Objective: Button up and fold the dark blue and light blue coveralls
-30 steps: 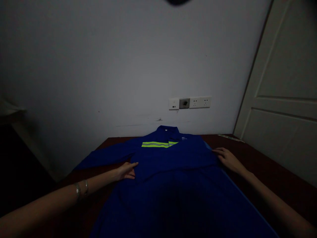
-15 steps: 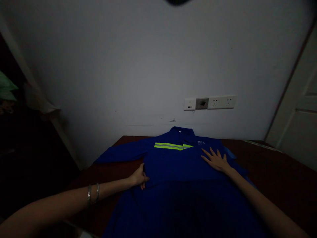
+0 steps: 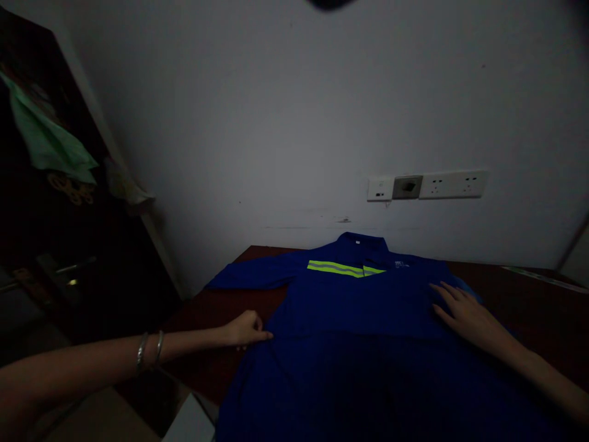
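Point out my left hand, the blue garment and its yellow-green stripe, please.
Left hand [image 3: 245, 330]: head view, middle of the hand.
Blue garment [image 3: 356, 307]: head view, cloth below the stripe.
Yellow-green stripe [image 3: 334, 269]: head view, middle of its longer piece.

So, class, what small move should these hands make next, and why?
Probably the left hand should draw the blue shirt gently outward: it pinches the side edge, the fabric looks creased there, and the right hand, spread over the opposite side, could steady it.
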`<state>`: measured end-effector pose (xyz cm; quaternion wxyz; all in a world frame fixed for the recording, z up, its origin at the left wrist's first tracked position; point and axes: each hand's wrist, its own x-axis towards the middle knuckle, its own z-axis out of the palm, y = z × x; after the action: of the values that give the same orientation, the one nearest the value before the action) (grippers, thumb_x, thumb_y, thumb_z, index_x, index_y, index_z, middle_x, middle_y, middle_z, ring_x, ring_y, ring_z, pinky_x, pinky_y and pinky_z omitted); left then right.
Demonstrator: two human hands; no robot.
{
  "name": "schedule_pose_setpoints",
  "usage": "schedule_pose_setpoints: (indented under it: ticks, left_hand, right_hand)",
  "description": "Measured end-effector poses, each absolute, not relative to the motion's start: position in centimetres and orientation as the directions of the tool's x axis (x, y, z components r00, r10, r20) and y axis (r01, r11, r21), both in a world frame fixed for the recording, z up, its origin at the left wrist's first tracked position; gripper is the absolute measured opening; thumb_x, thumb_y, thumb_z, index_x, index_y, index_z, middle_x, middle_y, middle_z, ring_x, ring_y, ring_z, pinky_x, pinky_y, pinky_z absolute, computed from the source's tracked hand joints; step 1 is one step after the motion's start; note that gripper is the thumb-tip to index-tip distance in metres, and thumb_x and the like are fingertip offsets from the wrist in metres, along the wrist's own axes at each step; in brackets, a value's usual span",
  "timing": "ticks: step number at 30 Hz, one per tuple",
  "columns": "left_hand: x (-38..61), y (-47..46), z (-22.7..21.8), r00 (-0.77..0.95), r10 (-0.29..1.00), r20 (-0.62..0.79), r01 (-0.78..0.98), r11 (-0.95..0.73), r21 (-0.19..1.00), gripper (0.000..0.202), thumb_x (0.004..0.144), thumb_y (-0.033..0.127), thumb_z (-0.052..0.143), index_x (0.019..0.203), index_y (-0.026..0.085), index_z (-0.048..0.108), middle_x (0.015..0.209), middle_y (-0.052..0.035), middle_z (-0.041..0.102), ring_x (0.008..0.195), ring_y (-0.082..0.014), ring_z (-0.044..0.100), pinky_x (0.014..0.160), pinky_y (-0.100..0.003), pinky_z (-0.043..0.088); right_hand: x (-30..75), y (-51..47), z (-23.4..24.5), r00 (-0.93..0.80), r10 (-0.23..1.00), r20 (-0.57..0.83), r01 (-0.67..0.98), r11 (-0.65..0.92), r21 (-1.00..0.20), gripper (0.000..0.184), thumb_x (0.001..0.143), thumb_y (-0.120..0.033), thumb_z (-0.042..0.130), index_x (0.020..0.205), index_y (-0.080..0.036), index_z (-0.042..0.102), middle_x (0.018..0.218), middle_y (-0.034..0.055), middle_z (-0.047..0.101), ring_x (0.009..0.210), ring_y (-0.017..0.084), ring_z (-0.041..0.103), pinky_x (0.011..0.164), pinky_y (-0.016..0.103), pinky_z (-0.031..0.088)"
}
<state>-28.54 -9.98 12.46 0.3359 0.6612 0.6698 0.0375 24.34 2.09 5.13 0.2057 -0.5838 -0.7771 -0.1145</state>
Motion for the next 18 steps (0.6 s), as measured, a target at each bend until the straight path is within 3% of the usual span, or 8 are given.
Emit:
schedule_pose_setpoints:
  ticks: [4, 10, 18]
  left_hand:
    - [-28.5, -11.7, 12.0, 0.152, 0.857, -0.493, 0.893, 0.095, 0.44, 0.049, 0.064, 0.063, 0.053, 0.049, 0.017, 0.047, 0.039, 0.0005, 0.045, 0.032, -0.0109, 0.043, 0.032, -0.021, 0.034]
    - [-28.8, -11.9, 10.7, 0.205, 0.878, -0.433, 0.718, 0.165, 0.676, 0.037, 0.058, 0.05, 0.063, 0.056, 0.015, 0.052, 0.049, 0.0046, 0.043, 0.041, -0.0062, 0.036, 0.039, -0.018, 0.032]
    - [-28.5, -14.8, 12.4, 0.094, 0.9, -0.425, 0.259, 0.39, 0.884, 0.024, 0.061, 0.036, 0.061, 0.062, 0.017, 0.046, 0.062, 0.0051, 0.044, 0.058, -0.0081, 0.042, 0.055, -0.02, 0.037]
  right_hand:
    - [21.6, -2.3, 6.3, -0.377, 0.827, 0.418, 0.899, 0.435, -0.05, 0.045, 0.079, -0.04, 0.037, 0.115, -0.018, 0.054, 0.121, 0.0105, 0.052, 0.111, 0.027, 0.047, 0.093, 0.043, 0.039]
    - [15.4, -7.2, 7.8, -0.535, 0.761, 0.367, 0.802, 0.594, -0.06, 0.034, 0.081, -0.032, 0.039, 0.106, -0.023, 0.06, 0.114, 0.0067, 0.058, 0.103, 0.023, 0.053, 0.086, 0.039, 0.045]
    - [13.9, -7.5, 8.2, -0.551, 0.765, 0.332, 0.786, 0.61, -0.102, 0.032, 0.081, -0.029, 0.039, 0.104, -0.024, 0.061, 0.104, 0.0059, 0.063, 0.091, 0.022, 0.059, 0.071, 0.033, 0.052]
